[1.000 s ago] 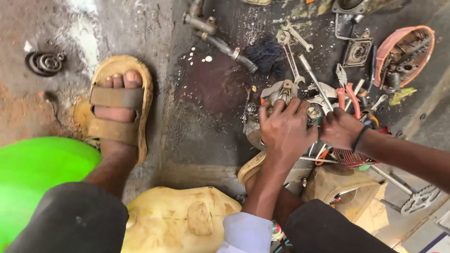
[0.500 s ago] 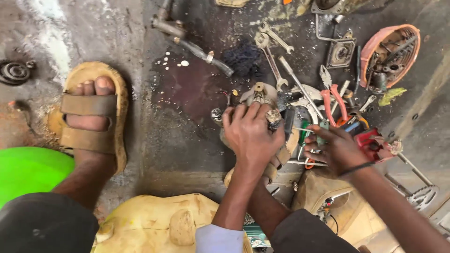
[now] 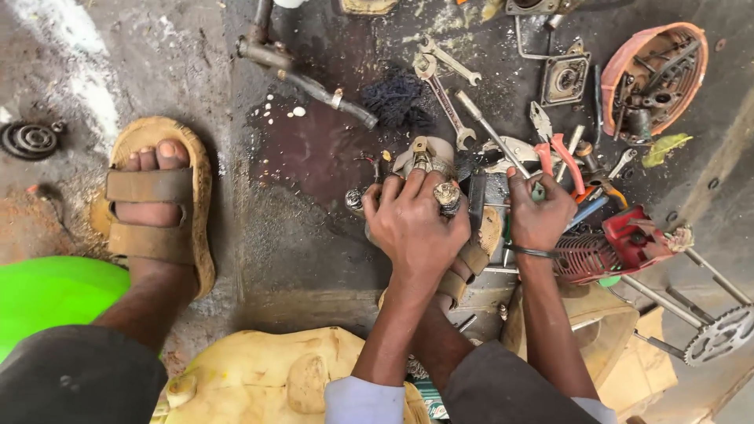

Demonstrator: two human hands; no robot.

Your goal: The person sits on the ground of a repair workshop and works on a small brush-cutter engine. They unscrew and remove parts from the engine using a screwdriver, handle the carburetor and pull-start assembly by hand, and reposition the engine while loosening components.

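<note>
Small engine part [image 3: 440, 169], a grimy metal casting, sat on the oil-stained floor [image 3: 236, 235] directly under the left hand [image 3: 415, 224], which was clamped over it, fingers curled round its far edge. The right hand [image 3: 538, 216] lay just beside it, to the right, closed around the shaft of a screwdriver [image 3: 491, 129]. The tool's long axis ran away from the person and leftward. The left hand was the nearer to the casting. Beyond lay red-handled pliers [image 3: 554, 145], two open-ended spanners [image 3: 441, 86], and a bent pipe [image 3: 302, 71]. Farthest right was an orange housing [image 3: 656, 74].
</note>
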